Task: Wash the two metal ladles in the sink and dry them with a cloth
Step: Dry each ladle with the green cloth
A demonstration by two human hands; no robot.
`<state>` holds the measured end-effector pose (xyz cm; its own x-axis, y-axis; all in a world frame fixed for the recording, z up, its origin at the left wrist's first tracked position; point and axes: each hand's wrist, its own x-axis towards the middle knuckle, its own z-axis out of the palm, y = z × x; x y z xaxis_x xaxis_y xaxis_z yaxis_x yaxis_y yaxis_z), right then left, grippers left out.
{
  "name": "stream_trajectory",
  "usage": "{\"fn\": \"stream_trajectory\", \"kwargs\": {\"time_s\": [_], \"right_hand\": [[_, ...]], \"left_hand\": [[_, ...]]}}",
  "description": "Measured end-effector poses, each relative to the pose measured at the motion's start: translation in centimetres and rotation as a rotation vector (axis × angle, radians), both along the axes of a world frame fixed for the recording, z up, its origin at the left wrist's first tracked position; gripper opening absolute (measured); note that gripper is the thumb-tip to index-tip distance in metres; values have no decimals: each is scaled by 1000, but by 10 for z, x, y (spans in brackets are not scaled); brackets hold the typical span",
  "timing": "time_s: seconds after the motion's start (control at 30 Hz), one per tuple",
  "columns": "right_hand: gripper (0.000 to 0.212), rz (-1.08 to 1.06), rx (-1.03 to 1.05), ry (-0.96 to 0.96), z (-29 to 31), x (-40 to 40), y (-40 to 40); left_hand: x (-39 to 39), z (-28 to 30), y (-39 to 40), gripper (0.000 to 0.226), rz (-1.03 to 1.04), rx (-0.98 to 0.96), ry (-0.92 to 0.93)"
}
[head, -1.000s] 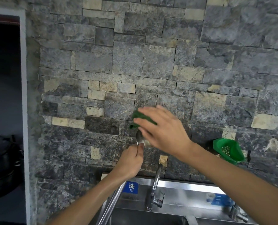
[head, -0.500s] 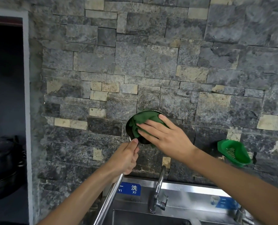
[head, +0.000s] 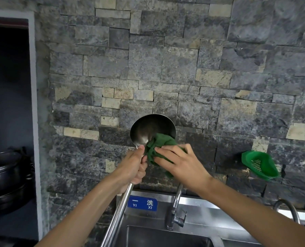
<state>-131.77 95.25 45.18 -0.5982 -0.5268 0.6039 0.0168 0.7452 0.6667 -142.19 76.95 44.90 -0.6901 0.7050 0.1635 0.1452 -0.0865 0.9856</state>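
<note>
I hold a large metal ladle (head: 146, 130) raised in front of the stone wall, its bowl turned toward me. My left hand (head: 133, 167) grips the long steel handle just below the bowl. My right hand (head: 179, 162) holds a crumpled green cloth (head: 159, 146) against the bowl's lower right rim, fingers curled over the cloth. The handle runs down toward the sink (head: 198, 223) below. A second ladle is not visible.
A tap (head: 175, 207) stands behind the sink, with a second curved tap (head: 287, 209) at the right. A blue label (head: 142, 203) sits on the sink's back rim. A green plastic strainer (head: 259, 164) hangs on the wall. Black pots (head: 5, 173) stack at the left.
The ladle's bowl has turned to face me and risen slightly. My right hand slid the cloth from inside the bowl down to its lower right rim.
</note>
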Motion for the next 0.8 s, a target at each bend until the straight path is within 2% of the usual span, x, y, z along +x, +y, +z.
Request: {"fn": "stream_trajectory", "kwargs": {"time_s": [0.1,0.27,0.4,0.47,0.57,0.7,0.8], "right_hand": [[24,26,11,10,-9,12,11],[18,17,-46,4,-29,43,18],[27,-45,-142,11,-49,67,25],[33,-94,-259,9,-63,80,24],[45,-158,-595,-37,-84,101,17],[51,-178,-1346,-79,-109,130,2],[53,-180,-1782,-102,-132,139,-7]], "left_hand": [[2,-6,4,46,9,-23,1],[14,-12,15,46,-23,-22,7],[27,-18,26,48,-12,1,-42],[37,-23,34,48,-11,28,-76],[58,-36,48,50,-49,54,-159],[87,-62,67,51,-103,46,-274],[102,-73,76,50,-115,42,-317]]}}
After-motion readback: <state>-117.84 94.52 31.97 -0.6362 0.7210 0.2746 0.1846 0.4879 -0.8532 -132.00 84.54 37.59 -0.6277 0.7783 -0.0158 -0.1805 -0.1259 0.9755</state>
